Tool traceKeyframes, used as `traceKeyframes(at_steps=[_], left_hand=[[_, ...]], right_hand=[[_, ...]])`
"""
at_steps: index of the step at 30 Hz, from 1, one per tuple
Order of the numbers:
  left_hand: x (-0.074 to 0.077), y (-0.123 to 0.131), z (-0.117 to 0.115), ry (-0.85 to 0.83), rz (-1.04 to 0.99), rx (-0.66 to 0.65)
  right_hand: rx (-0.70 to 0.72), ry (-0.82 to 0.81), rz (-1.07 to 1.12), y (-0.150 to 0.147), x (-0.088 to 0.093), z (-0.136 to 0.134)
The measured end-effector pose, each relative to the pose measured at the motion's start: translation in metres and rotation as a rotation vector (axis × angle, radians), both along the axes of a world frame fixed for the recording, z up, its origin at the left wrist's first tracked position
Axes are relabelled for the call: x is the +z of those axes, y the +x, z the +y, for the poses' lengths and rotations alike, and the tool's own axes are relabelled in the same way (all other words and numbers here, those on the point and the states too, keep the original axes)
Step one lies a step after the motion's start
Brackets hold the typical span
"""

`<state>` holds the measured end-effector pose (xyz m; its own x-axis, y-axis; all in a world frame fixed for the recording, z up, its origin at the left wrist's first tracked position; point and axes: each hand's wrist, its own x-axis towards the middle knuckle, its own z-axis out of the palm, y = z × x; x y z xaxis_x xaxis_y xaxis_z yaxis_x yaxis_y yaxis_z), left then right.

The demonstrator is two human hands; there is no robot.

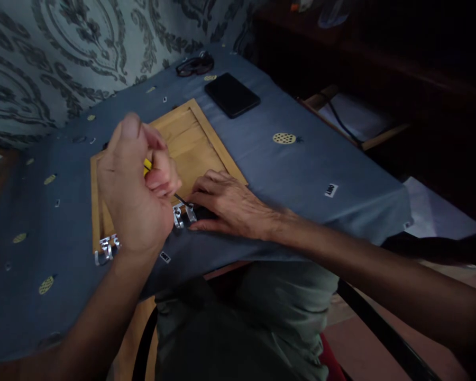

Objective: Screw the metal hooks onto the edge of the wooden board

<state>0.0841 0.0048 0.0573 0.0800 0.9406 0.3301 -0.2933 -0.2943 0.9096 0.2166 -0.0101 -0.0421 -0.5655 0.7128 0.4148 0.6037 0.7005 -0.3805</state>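
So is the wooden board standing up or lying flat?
Lying flat. The board rests on the tablecloth, and the right hand lies on its near edge.

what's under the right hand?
The right hand lies flat on the near edge of the wooden panel, beside metal brackets. A dark piece shows under the fingertips; the palm covers the rest. Blue tablecloth lies beneath.

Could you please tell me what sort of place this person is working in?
Likely a room in a home, not a workshop: the cloth-covered table stands against patterned wallpaper, with a phone and sunglasses lying beyond the wooden panel being worked with a screwdriver.
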Motion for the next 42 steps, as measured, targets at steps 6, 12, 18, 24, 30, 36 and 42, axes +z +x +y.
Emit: traceKeyframes(at_steps=[6, 12, 18, 24, 30, 36, 42], left_hand=[[-0.003, -0.022, 0.024, 0.043, 0.049, -0.538], [0.002, -0.032, 0.02, 0.02, 0.092, -0.282], [0.002, -0.013, 0.004, 0.043, 0.015, 0.007], [0.001, -0.017, 0.021, 0.048, 0.09, -0.254], [-0.003, -0.04, 0.063, 0.12, 0.102, -1.032], [0.004, -0.038, 0.05, 0.015, 0.152, -0.837], [0.003, -0.04, 0.026, 0.23, 0.302, -0.47]], right_hand=[[-0.015, 0.024, -0.001, -0.001, 0.002, -0.002], [-0.004, 0.022, 0.005, 0.0, 0.001, -0.001], [-0.001, 0.015, 0.005, 0.0, 0.0, -0.001], [0.007, -0.021, 0.007, 0.0, 0.003, -0.001], [-0.008, -0.002, 0.002, 0.0, 0.003, -0.002], [0.004, 0.019, 0.012, 0.0, -0.002, 0.0], [0.018, 0.037, 0.234, 0.006, 0.006, -0.007]])
